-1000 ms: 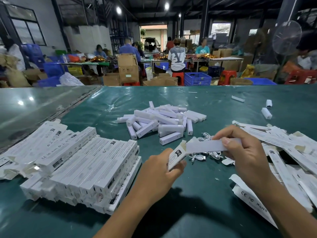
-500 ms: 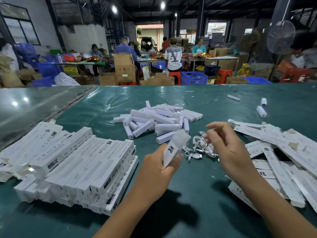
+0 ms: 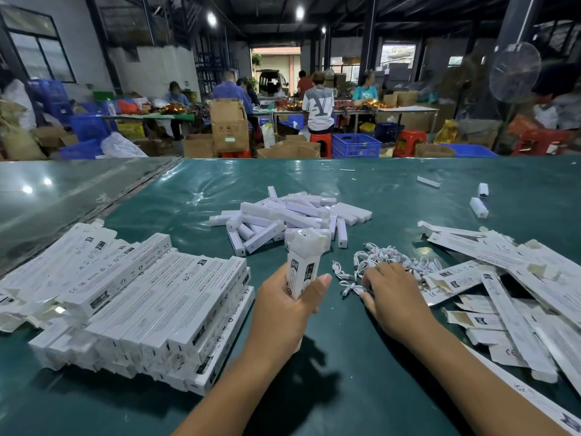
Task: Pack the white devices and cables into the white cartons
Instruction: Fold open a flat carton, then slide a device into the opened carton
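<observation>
The desk wears a glossy dark green sheet that wrinkles toward its far edge; along its left edge a clear plastic film lies over it and catches the ceiling lamps. Beyond the far edge, people sit at long tables with their backs turned, one in a white shirt on a red stool. A blue crate stands just beside that stool, a tall cardboard box to its left. A standing fan rises past the far right corner.
</observation>
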The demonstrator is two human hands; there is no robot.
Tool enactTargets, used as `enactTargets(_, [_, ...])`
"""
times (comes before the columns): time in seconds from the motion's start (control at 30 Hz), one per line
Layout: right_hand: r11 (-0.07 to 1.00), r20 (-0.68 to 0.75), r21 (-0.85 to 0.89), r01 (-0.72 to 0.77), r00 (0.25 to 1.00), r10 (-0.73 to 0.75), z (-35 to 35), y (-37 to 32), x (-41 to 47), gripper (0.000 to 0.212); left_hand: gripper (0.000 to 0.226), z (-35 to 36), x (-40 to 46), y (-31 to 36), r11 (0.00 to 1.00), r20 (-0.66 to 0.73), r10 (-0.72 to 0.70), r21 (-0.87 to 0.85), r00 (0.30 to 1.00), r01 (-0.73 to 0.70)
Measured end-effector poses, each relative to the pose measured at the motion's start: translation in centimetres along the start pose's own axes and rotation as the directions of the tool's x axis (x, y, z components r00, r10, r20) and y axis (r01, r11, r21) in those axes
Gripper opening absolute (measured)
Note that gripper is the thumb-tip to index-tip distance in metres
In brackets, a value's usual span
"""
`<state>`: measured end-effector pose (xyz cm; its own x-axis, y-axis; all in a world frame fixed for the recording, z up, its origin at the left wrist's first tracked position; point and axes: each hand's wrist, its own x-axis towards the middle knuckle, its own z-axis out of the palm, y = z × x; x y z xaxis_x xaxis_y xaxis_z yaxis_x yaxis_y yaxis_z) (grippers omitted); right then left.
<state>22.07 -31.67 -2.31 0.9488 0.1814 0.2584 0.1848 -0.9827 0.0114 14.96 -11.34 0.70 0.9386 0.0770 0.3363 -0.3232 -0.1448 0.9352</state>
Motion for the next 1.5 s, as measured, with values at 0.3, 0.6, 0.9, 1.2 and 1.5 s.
enactTargets(0.3, [0.995,-0.017,0.094,0.039,0.999,-0.037,-0.5,0.3,-0.3,0.013,0.051,-0.2,0.2,-0.4,0.998,-0.005,0.055,-0.014,0.998,-0.055])
enactTargets(0.6, [0.965,-0.029,0.257,0.058,0.998,-0.053,-0.7,0.3,-0.7,0.014,0.024,0.1,0.1,0.5,0.996,-0.005,0.024,-0.082,1.000,-0.025])
enactTargets(0.9, [0.810,-0.327,0.527,0.255,0.941,-0.084,-2.4,0.6,-1.3,0.007,0.009,-0.3,0.1,0.3,0.998,0.007,-0.037,-0.053,0.999,0.038])
enactTargets(1.2, [0.195,-0.310,0.920,0.341,0.935,-0.173,-5.4,-1.6,-3.2,0.009,0.016,-0.7,0.1,0.9,0.916,0.251,-0.160,-0.323,0.955,0.239])
enactTargets(1.5, [0.063,-0.281,0.957,0.284,0.958,-0.056,-6.0,-3.3,-4.1,0.024,0.026,-0.9,0.3,0.6,0.851,0.299,-0.104,-0.467,0.949,0.240])
